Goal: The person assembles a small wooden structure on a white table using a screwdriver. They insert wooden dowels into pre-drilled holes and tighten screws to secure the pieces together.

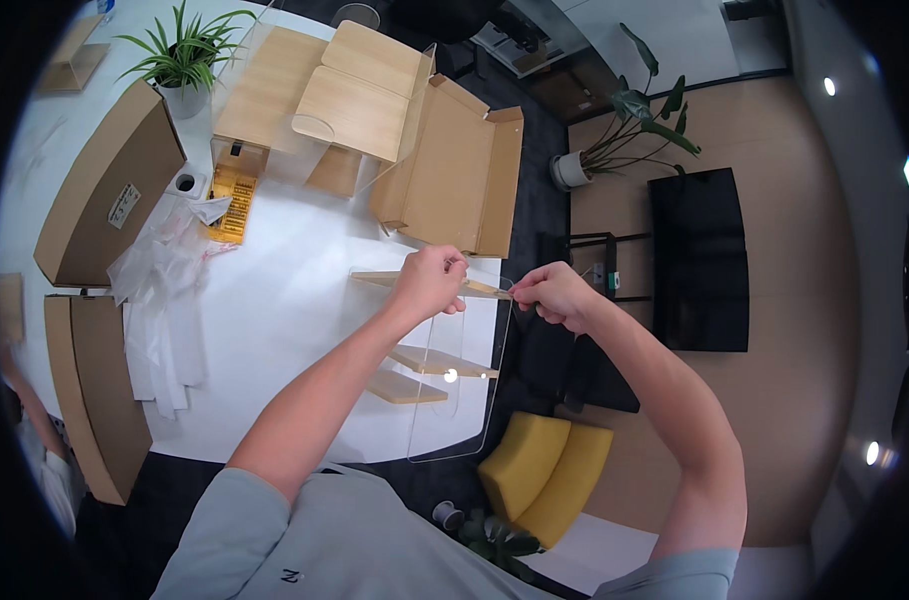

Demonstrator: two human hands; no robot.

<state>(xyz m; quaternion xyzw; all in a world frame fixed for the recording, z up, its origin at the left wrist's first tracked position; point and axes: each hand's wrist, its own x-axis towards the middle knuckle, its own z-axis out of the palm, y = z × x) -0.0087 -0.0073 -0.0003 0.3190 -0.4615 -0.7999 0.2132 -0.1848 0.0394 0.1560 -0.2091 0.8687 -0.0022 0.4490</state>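
Note:
A small shelf of pale wood boards and clear panels stands on the white table. Its middle board (429, 360) and lower board (404, 387) show beneath my arms, along with a clear side panel (470, 425). My left hand (431, 281) is closed at the top board (374, 277), fingers curled; whatever it grips is hidden. At the right end of that board, my right hand (557, 296) pinches something small and thin against the clear panel's edge. Too little of that piece shows to name it.
Behind stand an open cardboard box (449, 170) and another wood-and-clear shelf unit (359, 95). Left are a yellow bit set (232, 205), plastic wrapping (164, 290), cardboard trays (104, 190) and a potted plant (184, 60). Another person's arm (34, 405) shows far left. A yellow seat (544, 470) is near right.

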